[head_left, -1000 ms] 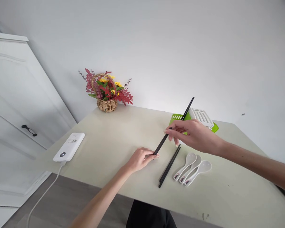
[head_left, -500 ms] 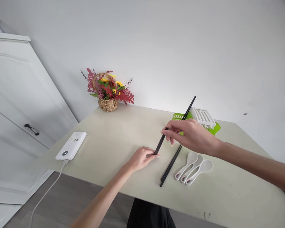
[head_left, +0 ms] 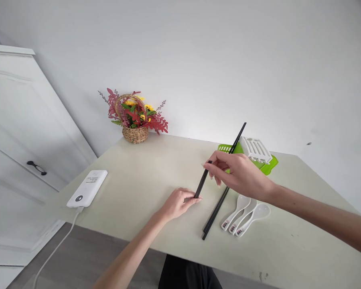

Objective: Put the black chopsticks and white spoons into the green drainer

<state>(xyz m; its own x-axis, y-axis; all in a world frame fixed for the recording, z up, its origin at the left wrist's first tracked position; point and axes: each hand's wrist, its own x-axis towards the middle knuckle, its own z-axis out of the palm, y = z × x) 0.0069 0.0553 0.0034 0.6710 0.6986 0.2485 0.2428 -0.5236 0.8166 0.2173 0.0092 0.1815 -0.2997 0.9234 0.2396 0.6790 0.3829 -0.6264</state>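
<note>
My right hand (head_left: 243, 174) pinches a pair of black chopsticks (head_left: 237, 138) that slant up toward the back right. Their lower tips (head_left: 200, 188) rest against the fingertips of my left hand (head_left: 180, 202), which lies closed on the pale table (head_left: 144, 176). Another pair of black chopsticks (head_left: 213, 214) lies flat on the table just right of my left hand. Three white spoons (head_left: 246, 214) lie side by side beyond that pair, under my right wrist.
A green and white cutlery rack (head_left: 258, 154) stands at the back right. A wicker basket of flowers (head_left: 135, 118) sits at the back edge. A white power bank (head_left: 87, 188) with a cable lies at the left edge. A white cabinet (head_left: 15, 140) stands left.
My right hand has slid slightly down and left along the slanted chopsticks, which stand a little steeper. My left hand stays at their lower tips.
</note>
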